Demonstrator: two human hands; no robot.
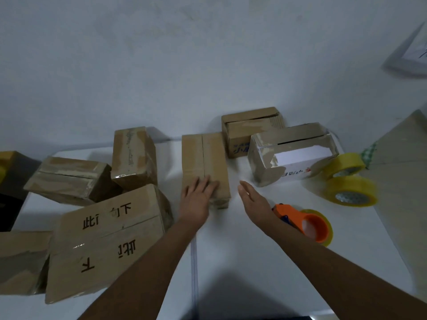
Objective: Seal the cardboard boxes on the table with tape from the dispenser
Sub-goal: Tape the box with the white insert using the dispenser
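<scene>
A narrow cardboard box (203, 155) lies in the middle of the white table (288, 269), its two top flaps meeting at a centre seam. My left hand (196, 197) rests flat on the box's near end with straight fingers. Just right of the box, my right hand (254, 202) hovers open on its edge and holds nothing. The orange tape dispenser (305, 222) with a yellowish roll lies on the table behind my right wrist.
Several taped cardboard boxes (104, 241) crowd the left side. Two more boxes (293, 148) stand at the back right against the wall. Two spare tape rolls (351, 190) lie at the right, beside a sheet of cardboard (399, 169).
</scene>
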